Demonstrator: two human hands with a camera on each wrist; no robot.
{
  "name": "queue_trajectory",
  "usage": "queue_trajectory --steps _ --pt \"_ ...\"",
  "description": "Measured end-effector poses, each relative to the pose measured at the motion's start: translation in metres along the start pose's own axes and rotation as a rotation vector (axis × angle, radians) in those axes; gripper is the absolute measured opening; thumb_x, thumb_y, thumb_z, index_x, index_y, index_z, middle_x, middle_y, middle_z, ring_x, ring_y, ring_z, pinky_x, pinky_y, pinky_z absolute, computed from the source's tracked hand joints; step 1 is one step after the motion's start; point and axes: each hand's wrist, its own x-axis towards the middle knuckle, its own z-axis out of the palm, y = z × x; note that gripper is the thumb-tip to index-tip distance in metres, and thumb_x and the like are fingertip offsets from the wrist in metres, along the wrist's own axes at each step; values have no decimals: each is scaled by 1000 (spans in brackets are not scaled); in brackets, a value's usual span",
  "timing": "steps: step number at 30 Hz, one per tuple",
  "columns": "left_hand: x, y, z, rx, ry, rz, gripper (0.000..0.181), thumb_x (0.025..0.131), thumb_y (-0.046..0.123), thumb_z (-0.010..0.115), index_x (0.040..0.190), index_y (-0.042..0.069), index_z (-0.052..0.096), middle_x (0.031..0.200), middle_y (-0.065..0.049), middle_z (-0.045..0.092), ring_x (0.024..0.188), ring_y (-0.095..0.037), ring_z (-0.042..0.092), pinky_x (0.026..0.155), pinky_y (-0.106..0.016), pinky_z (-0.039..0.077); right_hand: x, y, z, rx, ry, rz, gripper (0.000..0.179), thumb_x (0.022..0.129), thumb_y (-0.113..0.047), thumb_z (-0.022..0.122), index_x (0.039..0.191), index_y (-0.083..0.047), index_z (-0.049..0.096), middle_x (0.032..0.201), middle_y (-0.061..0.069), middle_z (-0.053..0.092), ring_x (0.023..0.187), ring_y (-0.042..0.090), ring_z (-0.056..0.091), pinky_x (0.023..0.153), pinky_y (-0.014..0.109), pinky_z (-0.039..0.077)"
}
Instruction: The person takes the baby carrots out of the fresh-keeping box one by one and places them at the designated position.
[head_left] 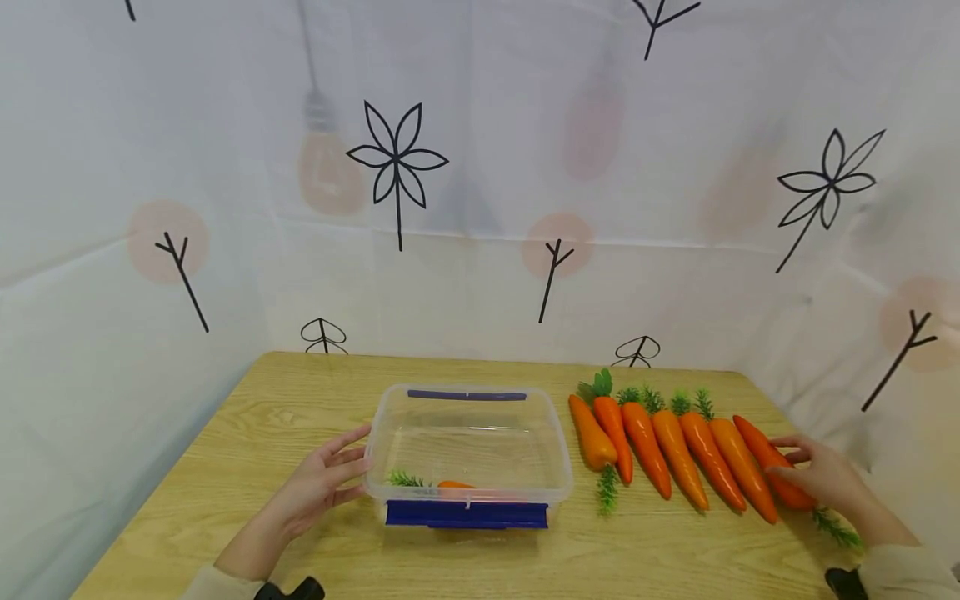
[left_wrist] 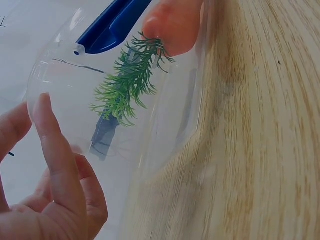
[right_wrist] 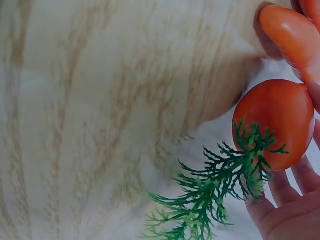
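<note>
A clear plastic food container (head_left: 564, 467) with blue latches stands open-topped on the table. Inside lies an orange carrot (left_wrist: 175, 25) with feathery green leaves (left_wrist: 131, 80), seen through the wall in the left wrist view. My left hand (head_left: 321, 485) is at the container's left side, fingers extended, fingertips touching its rim. At the far right, my right hand (head_left: 823, 477) holds the outermost carrot (head_left: 759, 446), thumb on one side and fingers on the other. That carrot's thick end and green top (right_wrist: 215, 185) show in the right wrist view, with the fingers partly hidden behind it.
Several more carrots (head_left: 678, 458) lie side by side in a row right of the container, most with tips toward me. The leftmost carrot (head_left: 592, 433) points the other way. A patterned white cloth (head_left: 480, 292) hangs behind and beside the wooden table (head_left: 300, 392).
</note>
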Motion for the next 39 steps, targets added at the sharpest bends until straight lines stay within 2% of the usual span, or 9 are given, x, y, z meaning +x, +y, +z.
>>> queue_trajectory --steps 8,12,16,23,30,39 --pt "0 0 0 -6 -11 5 69 91 14 61 147 3 21 135 -25 37 101 -23 57 77 -27 52 1 -1 3 16 -43 4 51 85 -23 68 112 16 52 91 28 60 85 43 57 65 42 47" --pt "0 0 -1 -3 -14 7 69 91 14 62 147 4 22 135 -25 37 101 -23 57 77 -27 52 2 -2 -1 38 -110 27 54 87 -25 66 115 17 49 95 31 58 87 43 56 66 42 49" --pt "1 -1 -1 3 -14 6 70 91 15 62 147 4 21 136 -25 36 102 -23 57 77 -27 52 4 -3 -8 53 -156 41 57 89 -25 64 119 19 44 96 29 58 86 40 57 65 40 49" --pt "0 0 -1 2 -14 6 70 91 14 61 147 4 21 135 -24 37 103 -24 56 77 -27 52 5 -6 -21 82 -79 4 54 88 -17 64 118 21 41 93 30 57 79 34 58 60 36 49" --pt "0 2 0 12 -20 10 71 91 15 62 147 3 20 133 -23 39 103 -25 55 78 -27 52 3 -24 -35 49 -33 -31 54 89 -22 64 120 17 44 97 30 59 81 37 59 60 38 51" --pt "-1 0 -1 14 -14 10 71 91 14 61 147 2 19 136 -25 37 102 -23 56 78 -27 52 9 -58 -39 33 -48 -116 52 90 -24 63 124 11 46 103 30 58 88 42 58 65 48 50"
